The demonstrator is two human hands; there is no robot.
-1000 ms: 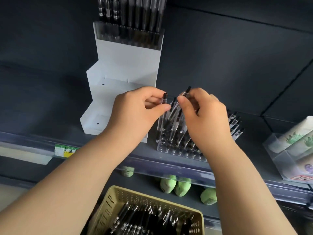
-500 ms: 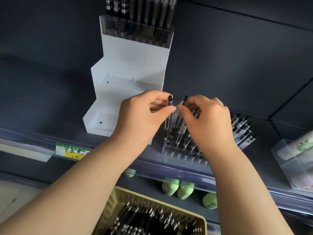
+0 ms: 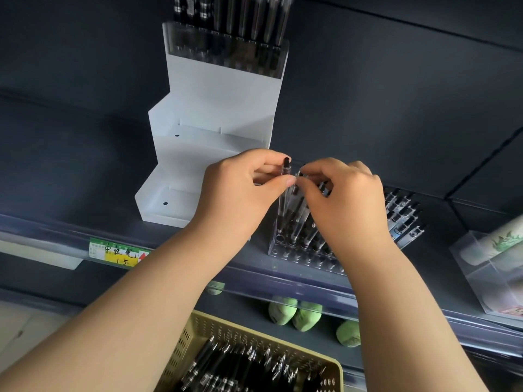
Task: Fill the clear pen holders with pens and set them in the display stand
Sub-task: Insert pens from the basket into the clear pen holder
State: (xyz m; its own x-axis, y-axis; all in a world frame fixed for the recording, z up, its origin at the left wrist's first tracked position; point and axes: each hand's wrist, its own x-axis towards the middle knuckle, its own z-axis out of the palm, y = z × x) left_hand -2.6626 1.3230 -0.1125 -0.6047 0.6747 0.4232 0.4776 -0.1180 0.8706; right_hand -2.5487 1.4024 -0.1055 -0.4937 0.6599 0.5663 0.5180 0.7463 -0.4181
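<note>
Closest up there's a yellow basket (image 3: 198,332) full of loose pens (image 3: 226,363). Above it, both hands are at the clear holder (image 3: 300,250) sitting on the shelf (image 3: 56,230). Left hand (image 3: 240,190) pinches a pen (image 3: 286,166) near its black cap, standing upright in the holder's left end. Right hand (image 3: 348,199) pinches the top of a neighbour pen (image 3: 294,191). Behind, the white stand (image 3: 215,114) has two bare steps and a full holder (image 3: 226,49) up top.

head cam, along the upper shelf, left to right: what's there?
price label → white display stand → clear pen holder, part-filled with pens → clear box at the right edge.
</note>
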